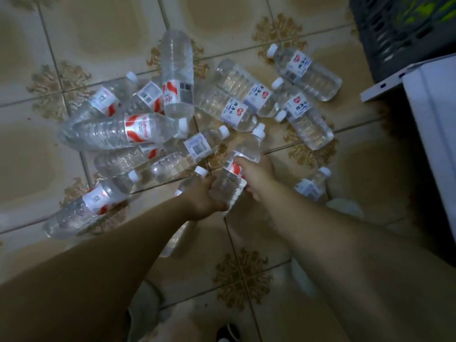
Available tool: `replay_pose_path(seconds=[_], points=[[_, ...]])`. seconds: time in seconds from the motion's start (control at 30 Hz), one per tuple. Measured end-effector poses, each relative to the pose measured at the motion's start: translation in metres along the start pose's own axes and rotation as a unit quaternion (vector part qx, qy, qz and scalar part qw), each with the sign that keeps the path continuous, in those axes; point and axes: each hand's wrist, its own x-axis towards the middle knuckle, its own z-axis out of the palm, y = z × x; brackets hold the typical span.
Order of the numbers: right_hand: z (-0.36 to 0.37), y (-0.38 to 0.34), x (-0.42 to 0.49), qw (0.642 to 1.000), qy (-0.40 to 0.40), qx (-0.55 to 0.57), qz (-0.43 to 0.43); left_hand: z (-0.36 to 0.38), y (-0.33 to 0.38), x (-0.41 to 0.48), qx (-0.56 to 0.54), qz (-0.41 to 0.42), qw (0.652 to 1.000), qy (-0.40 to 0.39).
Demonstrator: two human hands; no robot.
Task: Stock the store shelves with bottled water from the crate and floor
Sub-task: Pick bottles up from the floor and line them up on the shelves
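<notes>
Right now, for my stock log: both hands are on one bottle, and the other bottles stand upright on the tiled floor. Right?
Not quite. In the head view the left hand and right hand are on one bottle, but the other bottles lie on their sides on the tiled floor, not upright.

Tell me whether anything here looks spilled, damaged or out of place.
The water bottles lie on their sides in a jumbled heap on the tiled floor, pointing every way, some across others, not in the crate. No puddle shows. The left hand and right hand grip a red-labelled bottle.
</notes>
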Motion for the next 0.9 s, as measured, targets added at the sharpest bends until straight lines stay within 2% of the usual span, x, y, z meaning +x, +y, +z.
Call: replay_pose_path(seconds=[0.07,0.13,0.27,0.37,0.47,0.6,0.9], points=[[-0.018,-0.002,-0.020,1.000,-0.005,0.023,-0.008,-0.003,0.008,-0.015,-0.011,0.011,1.000,0.012],[-0.037,-0.006,-0.047,0.998,-0.003,0.061,-0.020,-0.003,0.021,-0.038,-0.088,0.011,0.996,-0.002],[-0.074,-0.012,-0.115,0.988,0.062,0.115,-0.082,-0.001,0.059,-0.098,-0.244,0.048,0.967,-0.059],[-0.100,-0.016,-0.177,0.971,0.107,0.166,-0.138,0.007,0.090,-0.151,-0.286,0.096,0.949,-0.095],[-0.131,-0.019,-0.239,0.945,0.115,0.220,-0.215,0.021,0.118,-0.204,-0.295,0.159,0.934,-0.122],[-0.178,-0.023,-0.318,0.891,0.146,0.275,-0.331,0.039,0.156,-0.265,-0.255,0.236,0.929,-0.129],[-0.281,-0.032,-0.464,0.811,0.198,0.267,-0.482,0.072,0.259,-0.378,-0.165,0.410,0.890,-0.115]])
